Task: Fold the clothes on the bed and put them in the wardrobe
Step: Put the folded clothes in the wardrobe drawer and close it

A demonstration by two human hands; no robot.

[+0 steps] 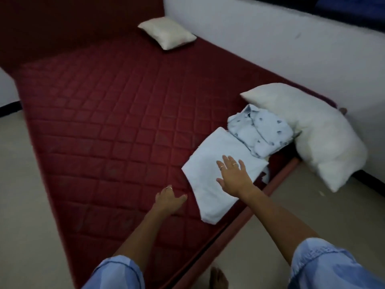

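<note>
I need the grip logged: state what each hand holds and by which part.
Nothing is held. The right hand lies flat, fingers straight, on the folded pale cloth; the left hand is open over the mattress beside it.

A dark red quilted mattress (pixel 100 122) lies on a pale floor (pixel 31 205), its far side against a white wall. A small cream pillow (pixel 166 35) sits at its far corner. By the near right edge lie a plain pale-blue folded garment (pixel 210 163), a folded patterned shirt (pixel 260 132) touching it, and a large white pillow (pixel 308 134) overhanging the right corner
</note>
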